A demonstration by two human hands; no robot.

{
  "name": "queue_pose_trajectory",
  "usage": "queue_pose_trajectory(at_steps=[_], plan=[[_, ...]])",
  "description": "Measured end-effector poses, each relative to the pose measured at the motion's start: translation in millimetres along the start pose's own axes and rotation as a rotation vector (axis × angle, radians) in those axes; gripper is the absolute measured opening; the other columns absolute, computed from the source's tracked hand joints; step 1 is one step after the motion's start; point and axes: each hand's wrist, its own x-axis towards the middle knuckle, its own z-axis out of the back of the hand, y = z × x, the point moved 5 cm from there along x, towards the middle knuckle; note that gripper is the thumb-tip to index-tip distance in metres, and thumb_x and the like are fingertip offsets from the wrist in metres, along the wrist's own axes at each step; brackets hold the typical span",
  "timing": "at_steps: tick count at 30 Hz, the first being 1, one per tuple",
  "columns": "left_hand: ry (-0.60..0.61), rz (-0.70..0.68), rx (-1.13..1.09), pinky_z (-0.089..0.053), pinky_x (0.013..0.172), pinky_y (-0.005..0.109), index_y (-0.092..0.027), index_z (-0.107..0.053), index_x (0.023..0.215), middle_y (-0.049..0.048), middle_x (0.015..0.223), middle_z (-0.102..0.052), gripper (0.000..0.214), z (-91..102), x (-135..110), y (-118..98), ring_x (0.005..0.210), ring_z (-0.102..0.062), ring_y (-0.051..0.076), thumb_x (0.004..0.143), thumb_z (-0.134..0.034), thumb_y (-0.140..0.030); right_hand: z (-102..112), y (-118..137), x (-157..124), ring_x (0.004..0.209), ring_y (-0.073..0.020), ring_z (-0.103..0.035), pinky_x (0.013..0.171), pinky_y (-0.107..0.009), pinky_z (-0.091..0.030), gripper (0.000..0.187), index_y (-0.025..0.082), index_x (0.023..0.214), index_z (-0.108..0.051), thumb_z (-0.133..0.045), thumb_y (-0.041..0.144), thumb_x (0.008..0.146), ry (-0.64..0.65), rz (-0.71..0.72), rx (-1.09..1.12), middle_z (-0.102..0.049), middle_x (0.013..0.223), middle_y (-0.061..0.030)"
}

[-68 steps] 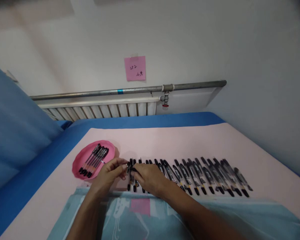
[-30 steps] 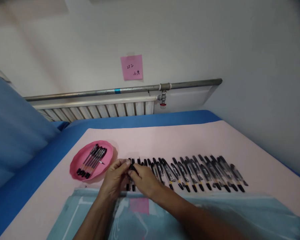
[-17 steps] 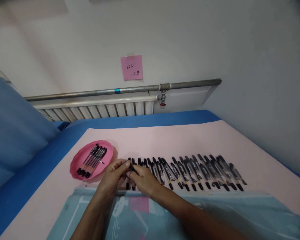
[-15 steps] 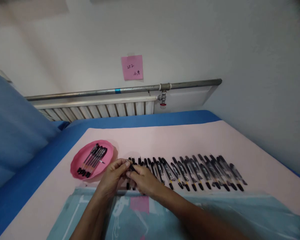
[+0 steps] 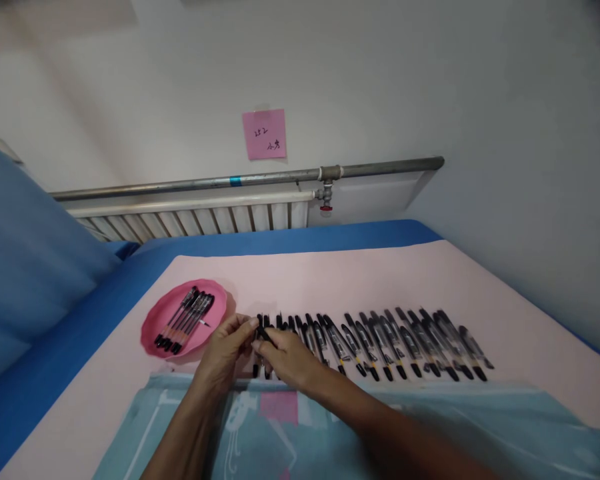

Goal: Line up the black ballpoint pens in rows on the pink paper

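Observation:
A long row of black pens (image 5: 380,340) lies side by side on a pink sheet (image 5: 360,280). At the row's left end my left hand (image 5: 225,353) and my right hand (image 5: 290,357) meet, fingertips pinched together on a small black pen part (image 5: 260,333). I cannot tell whether it is a cap or a whole pen. To the left, a pink plate (image 5: 215,320) holds several black pens (image 5: 184,320).
A light blue printed cloth (image 5: 280,427) covers the near edge. Blue bedding (image 5: 55,347) surrounds the pink sheet. A white radiator (image 5: 190,220) and a metal pipe (image 5: 250,179) run along the wall behind, under a pink sticky note (image 5: 264,134).
Both hands stay pinched at the left end of the pen row, shifting only slightly. The head view has drifted a little.

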Motion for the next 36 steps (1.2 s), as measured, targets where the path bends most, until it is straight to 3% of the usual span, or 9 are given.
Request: queue_pose_trajectory(at_steps=[6, 15, 23, 28, 32, 36], plan=[[0.024, -0.003, 0.032, -0.030, 0.044, 0.018, -0.014, -0.052, 0.059, -0.0052, 0.049, -0.048, 0.026, -0.9, -1, -2, 0.044, -0.039, 0.005, 0.063, -0.070, -0.033, -3, -5, 2, 0.047, -0.0066, -0.043, 0.046, -0.018, -0.031, 0.015, 0.016, 0.068, -0.050, -0.045, 0.022, 0.081, 0.026, -0.041, 0.034, -0.048, 0.053, 0.0044], [0.101, 0.008, 0.016, -0.030, 0.044, 0.018, -0.014, -0.056, 0.065, -0.0044, 0.052, -0.049, 0.022, -1.8, -5, -7, 0.045, -0.040, 0.005, 0.067, -0.068, -0.032, -13, -9, -7, 0.030, -0.0029, -0.027, 0.029, -0.015, -0.018, 0.018, 0.018, 0.076, -0.048, -0.042, 0.034, 0.082, 0.288, -0.330, 0.453, -0.045, 0.051, 0.0067], [0.131, 0.034, -0.109, -0.036, 0.044, 0.018, -0.013, -0.063, 0.078, -0.0024, 0.055, -0.053, 0.018, -4.7, -7, -6, 0.046, -0.045, 0.006, 0.068, -0.068, -0.027, -15, 1, -13, 0.029, -0.0007, -0.018, 0.030, -0.012, -0.015, 0.021, 0.017, 0.072, -0.045, -0.044, 0.035, 0.084, 0.517, -0.377, 0.751, -0.043, 0.047, 0.0070], [0.202, 0.054, -0.147, -0.039, 0.045, 0.019, -0.015, -0.066, 0.089, 0.0008, 0.063, -0.059, 0.026, -8.8, -10, -8, 0.051, -0.052, 0.009, 0.066, -0.070, -0.024, -15, 3, -15, 0.030, -0.0008, -0.011, 0.030, -0.011, -0.014, 0.029, 0.017, 0.069, -0.043, -0.041, 0.041, 0.085, 0.691, -0.380, 0.898, -0.032, 0.041, 0.0099], [0.173, 0.070, -0.145, -0.037, 0.043, 0.018, -0.014, -0.066, 0.084, -0.0010, 0.058, -0.058, 0.024, -6.0, -9, -7, 0.045, -0.049, 0.007, 0.063, -0.072, -0.025, -15, 5, -15, 0.029, -0.0007, -0.013, 0.030, -0.011, -0.015, 0.029, 0.017, 0.070, -0.044, -0.040, 0.040, 0.086, 0.652, -0.356, 0.866, -0.036, 0.042, 0.0089], [0.135, 0.090, -0.125, -0.034, 0.040, 0.017, -0.014, -0.063, 0.071, -0.0048, 0.049, -0.052, 0.019, -4.6, -6, -2, 0.039, -0.045, 0.005, 0.061, -0.073, -0.027, -13, 1, -11, 0.029, -0.0010, -0.020, 0.029, -0.012, -0.015, 0.021, 0.017, 0.073, -0.046, -0.043, 0.035, 0.084, 0.443, -0.358, 0.700, -0.043, 0.048, 0.0069]])
